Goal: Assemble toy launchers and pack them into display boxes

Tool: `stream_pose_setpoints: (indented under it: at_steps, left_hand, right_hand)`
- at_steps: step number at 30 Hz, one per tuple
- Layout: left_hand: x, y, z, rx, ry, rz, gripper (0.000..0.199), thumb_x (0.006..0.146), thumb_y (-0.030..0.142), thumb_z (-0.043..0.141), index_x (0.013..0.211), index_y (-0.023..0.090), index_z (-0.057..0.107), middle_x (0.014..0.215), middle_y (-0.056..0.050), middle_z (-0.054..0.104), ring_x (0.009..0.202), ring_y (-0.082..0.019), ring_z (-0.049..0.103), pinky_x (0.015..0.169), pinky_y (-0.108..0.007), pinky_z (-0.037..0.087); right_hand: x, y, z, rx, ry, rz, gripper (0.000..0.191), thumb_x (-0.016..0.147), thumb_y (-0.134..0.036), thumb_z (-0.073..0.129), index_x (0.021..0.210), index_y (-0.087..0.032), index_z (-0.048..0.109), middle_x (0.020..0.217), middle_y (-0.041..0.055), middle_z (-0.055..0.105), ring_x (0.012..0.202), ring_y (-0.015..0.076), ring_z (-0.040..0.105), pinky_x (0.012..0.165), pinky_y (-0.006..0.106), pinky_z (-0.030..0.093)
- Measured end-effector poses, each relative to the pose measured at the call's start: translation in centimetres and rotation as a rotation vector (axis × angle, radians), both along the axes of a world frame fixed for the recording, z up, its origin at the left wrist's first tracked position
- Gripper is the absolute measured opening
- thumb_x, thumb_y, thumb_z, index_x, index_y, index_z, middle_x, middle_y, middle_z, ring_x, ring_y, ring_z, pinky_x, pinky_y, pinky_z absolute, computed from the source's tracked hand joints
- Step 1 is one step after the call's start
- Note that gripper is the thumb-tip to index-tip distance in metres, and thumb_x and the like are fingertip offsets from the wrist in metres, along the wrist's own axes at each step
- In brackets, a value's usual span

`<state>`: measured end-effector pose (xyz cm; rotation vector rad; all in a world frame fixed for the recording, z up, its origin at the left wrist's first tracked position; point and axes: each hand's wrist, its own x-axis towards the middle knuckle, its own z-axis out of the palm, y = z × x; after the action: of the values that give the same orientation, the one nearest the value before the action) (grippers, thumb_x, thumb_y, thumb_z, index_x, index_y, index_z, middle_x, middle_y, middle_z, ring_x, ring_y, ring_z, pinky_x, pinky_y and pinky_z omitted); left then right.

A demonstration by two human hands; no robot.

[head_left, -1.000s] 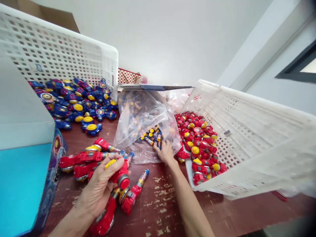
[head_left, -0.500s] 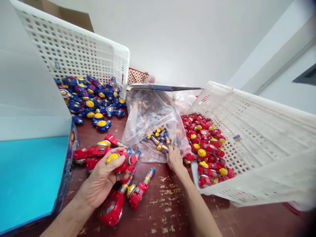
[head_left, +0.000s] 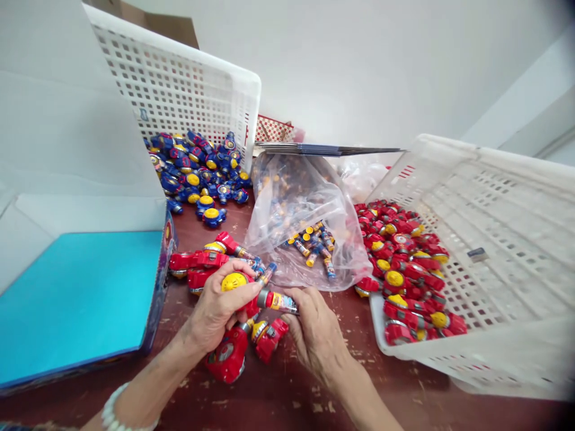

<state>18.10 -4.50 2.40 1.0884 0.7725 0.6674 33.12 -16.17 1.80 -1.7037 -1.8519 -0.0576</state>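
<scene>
My left hand (head_left: pixel 224 302) is closed round a red toy with a yellow dome (head_left: pixel 234 281). A small printed tube (head_left: pixel 281 301) meets the toy's grey neck, and the fingers of my right hand (head_left: pixel 309 323) pinch its far end. Several red toys lie on the table just beneath and left of my hands, among them one with a round face (head_left: pixel 229 353) and one with a yellow cap (head_left: pixel 269 339). Beyond my hands, a clear plastic bag (head_left: pixel 305 206) holds many similar tubes, some showing at its open mouth.
A white basket (head_left: pixel 494 221) with red toys (head_left: pixel 399 251) lies tipped at the right. Another white basket (head_left: pixel 188 90) with blue toys (head_left: pixel 197 167) is at the back left. An open box with a blue panel (head_left: pixel 85 293) occupies the left side of the dark red table (head_left: pixel 287 389).
My right hand has come back from the bag's mouth to the toy in my left hand, now with a tube in its fingers. The view has shifted left.
</scene>
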Motion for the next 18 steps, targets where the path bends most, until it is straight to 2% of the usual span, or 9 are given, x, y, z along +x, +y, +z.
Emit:
stream_pose_setpoints:
  at_steps: [4,8,10,12,15,16,17,18]
  left_hand:
    - [-0.1,-0.2,0.1,0.281,0.082,0.036,0.025,0.070,0.032,0.069,0.083,0.020,0.051,0.055,0.007,0.048,0.040,-0.006,0.041,0.037,-0.016,0.031]
    - [-0.4,-0.4,0.2,0.510,0.082,0.024,0.015,0.073,0.025,0.065,0.079,0.018,0.053,0.063,0.005,0.049,0.046,-0.006,0.041,0.042,-0.018,0.034]
    - [-0.5,-0.6,0.1,0.661,0.077,0.043,0.011,0.075,0.022,0.063,0.079,0.018,0.053,0.067,0.004,0.051,0.052,-0.008,0.045,0.047,-0.020,0.038]
    - [-0.5,-0.8,0.0,0.889,0.069,0.073,0.011,0.074,0.018,0.063,0.080,0.019,0.054,0.073,0.001,0.054,0.062,-0.012,0.052,0.057,-0.024,0.043]
    - [-0.3,-0.5,-0.2,1.166,0.034,0.059,0.016,0.071,0.012,0.065,0.082,0.019,0.055,0.077,0.000,0.056,0.076,-0.016,0.055,0.073,-0.030,0.046]
    - [-0.3,-0.3,-0.3,1.192,0.031,0.045,0.017,0.070,0.012,0.065,0.082,0.019,0.055,0.078,-0.001,0.056,0.077,-0.016,0.056,0.075,-0.031,0.046]
    - [-0.2,-0.1,-0.3,1.174,0.042,0.034,0.016,0.071,0.013,0.065,0.082,0.019,0.055,0.079,-0.001,0.057,0.077,-0.016,0.056,0.075,-0.030,0.046]
    - [-0.1,0.1,-0.3,1.110,0.067,0.027,0.014,0.072,0.015,0.065,0.082,0.019,0.055,0.079,-0.001,0.057,0.075,-0.016,0.057,0.071,-0.029,0.047]
  right_hand:
    - [0.2,-0.1,-0.3,0.050,-0.069,0.011,0.024,0.093,-0.020,0.042,0.117,-0.016,0.045,0.090,0.0088,0.056,0.077,0.0209,0.050,0.065,0.031,0.043]
    - [0.1,-0.8,0.7,-0.059,0.061,0.089,0.013,0.093,-0.022,0.041,0.104,-0.018,0.049,0.085,0.0055,0.055,0.073,0.0177,0.049,0.066,0.029,0.039]
    - [0.3,-1.0,1.2,-0.175,0.233,0.084,0.013,0.094,-0.027,0.042,0.098,-0.019,0.051,0.084,0.0032,0.054,0.074,0.0157,0.049,0.068,0.028,0.037]
    - [0.8,-1.0,1.3,-0.359,0.520,0.086,0.023,0.094,-0.038,0.042,0.088,-0.019,0.052,0.073,-0.0005,0.049,0.066,0.0128,0.044,0.062,0.026,0.035]
    - [1.4,-0.7,1.0,-0.738,1.047,0.164,0.036,0.090,-0.055,0.042,0.080,-0.020,0.046,0.057,-0.0082,0.026,0.047,0.0080,0.022,0.045,0.020,0.022]
    - [1.4,-0.6,0.9,-0.786,1.140,0.172,0.037,0.088,-0.057,0.043,0.082,-0.021,0.046,0.057,-0.0090,0.023,0.046,0.0077,0.017,0.042,0.020,0.020]
    - [1.3,-0.6,0.9,-0.759,1.151,0.157,0.035,0.088,-0.056,0.045,0.088,-0.021,0.048,0.058,-0.0087,0.027,0.046,0.0077,0.020,0.042,0.019,0.022]
    - [1.2,-0.6,1.0,-0.664,1.082,0.123,0.033,0.088,-0.053,0.047,0.095,-0.021,0.051,0.062,-0.0067,0.037,0.050,0.0084,0.029,0.046,0.020,0.029]
